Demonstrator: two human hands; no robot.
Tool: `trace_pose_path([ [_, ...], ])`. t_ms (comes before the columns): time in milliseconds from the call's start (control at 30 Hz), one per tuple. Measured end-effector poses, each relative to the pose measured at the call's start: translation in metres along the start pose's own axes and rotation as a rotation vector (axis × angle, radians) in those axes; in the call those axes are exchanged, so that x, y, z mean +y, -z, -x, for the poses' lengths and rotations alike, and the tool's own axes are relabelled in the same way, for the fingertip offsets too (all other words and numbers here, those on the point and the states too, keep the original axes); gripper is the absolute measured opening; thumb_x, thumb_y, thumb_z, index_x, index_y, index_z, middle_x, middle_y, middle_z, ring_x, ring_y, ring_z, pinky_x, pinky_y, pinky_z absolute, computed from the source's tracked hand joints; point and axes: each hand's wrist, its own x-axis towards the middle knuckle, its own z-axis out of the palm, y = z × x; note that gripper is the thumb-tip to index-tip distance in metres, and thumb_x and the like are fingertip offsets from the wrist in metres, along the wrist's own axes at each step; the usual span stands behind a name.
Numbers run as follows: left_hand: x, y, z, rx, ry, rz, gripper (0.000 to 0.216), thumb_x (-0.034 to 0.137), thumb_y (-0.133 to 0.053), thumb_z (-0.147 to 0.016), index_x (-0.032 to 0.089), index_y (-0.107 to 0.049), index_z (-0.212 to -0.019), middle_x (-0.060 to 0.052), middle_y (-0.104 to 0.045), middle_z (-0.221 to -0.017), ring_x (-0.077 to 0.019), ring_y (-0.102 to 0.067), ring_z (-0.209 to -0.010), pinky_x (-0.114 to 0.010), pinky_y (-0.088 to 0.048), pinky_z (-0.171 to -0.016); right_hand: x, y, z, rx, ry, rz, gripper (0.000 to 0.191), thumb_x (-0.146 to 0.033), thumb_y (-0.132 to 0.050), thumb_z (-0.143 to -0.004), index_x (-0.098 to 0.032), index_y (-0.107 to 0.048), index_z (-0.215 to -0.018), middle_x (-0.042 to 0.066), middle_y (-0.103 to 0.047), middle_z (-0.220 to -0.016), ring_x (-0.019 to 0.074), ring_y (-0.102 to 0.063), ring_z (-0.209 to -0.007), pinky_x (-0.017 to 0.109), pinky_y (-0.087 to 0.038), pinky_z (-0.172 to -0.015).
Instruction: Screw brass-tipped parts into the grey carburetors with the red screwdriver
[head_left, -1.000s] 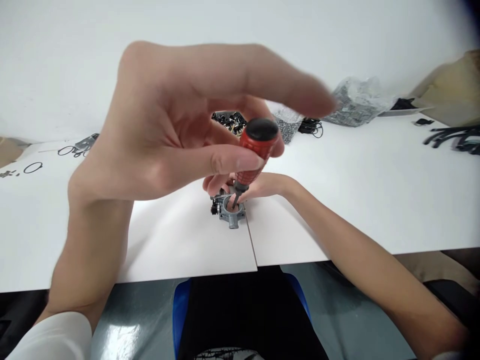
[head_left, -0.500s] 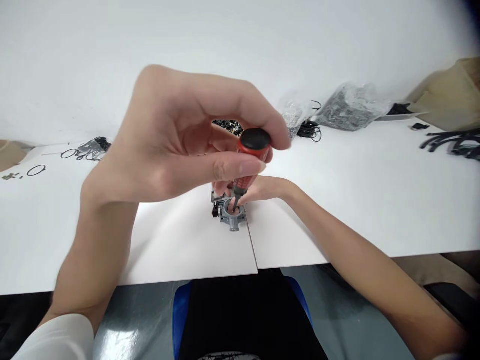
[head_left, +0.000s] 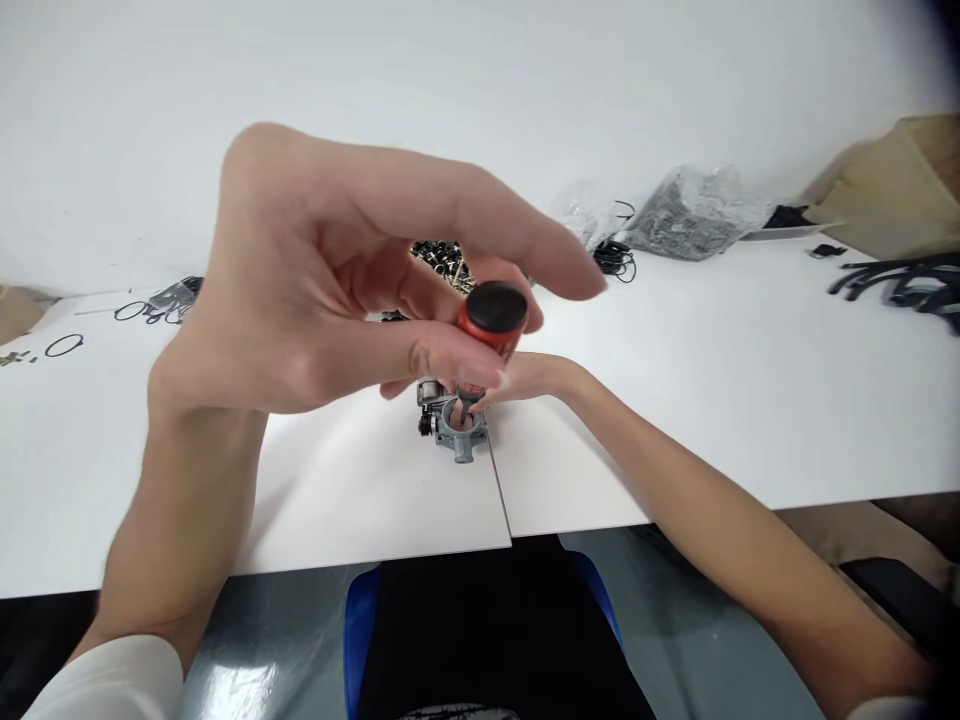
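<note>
My left hand (head_left: 292, 290) holds a screwdriver (head_left: 497, 308) with a red handle and black cap. The thumb and middle finger grip its handle, while the index finger reaches out past it, off the cap. Pointing down, the shaft goes into the round opening of a grey metal carburetor (head_left: 463, 447); the tip's exact contact is hard to make out. Behind the tool, my right hand (head_left: 525, 376) is closed around the far side of the carburetor, its fingers partly hidden by the left hand. The carburetor stands on the white table (head_left: 375, 490).
Behind my left hand lies a pile of small black and brass parts (head_left: 446, 262). Clear plastic bags of parts (head_left: 694, 215) and black hoses (head_left: 900, 280) are at the right, with a cardboard box (head_left: 892, 180). Black rings (head_left: 64, 346) lie at the left. A seam splits the tabletop.
My left hand has shifted slightly left, and its index finger has come off the screwdriver handle and stretched out. The handle's top sits a little lower in view. My right hand stays at the carburetor.
</note>
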Motion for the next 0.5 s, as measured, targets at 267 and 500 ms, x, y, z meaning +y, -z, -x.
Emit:
trace_pose_path([
  [267, -0.003, 0.001, 0.002, -0.015, 0.052, -0.008, 0.018, 0.019, -0.068, -0.082, 0.022, -0.072, -0.099, -0.008, -0.07, -0.089, -0.0218, -0.068, -0.075, -0.029, -0.055, -0.05, -0.001, -0.001, 0.001, 0.014, -0.023, -0.016, 0.021, -0.027, -0.069, -0.074, -0.019, -0.054, -0.087, 0.002, -0.055, -0.088, 0.0174, -0.052, -0.083, 0.031, -0.044, -0.075],
  [500, -0.011, -0.004, 0.0, 0.033, 0.001, -0.06, 0.011, 0.026, -0.076, -0.075, 0.021, -0.071, -0.084, -0.005, -0.065, -0.085, -0.0167, -0.065, -0.071, -0.026, -0.049, -0.048, 0.0, 0.0, -0.001, 0.023, -0.009, 0.036, 0.019, -0.027, -0.068, -0.075, -0.02, -0.053, -0.083, 0.001, -0.053, -0.086, 0.0169, -0.05, -0.081, 0.03, -0.043, -0.073],
])
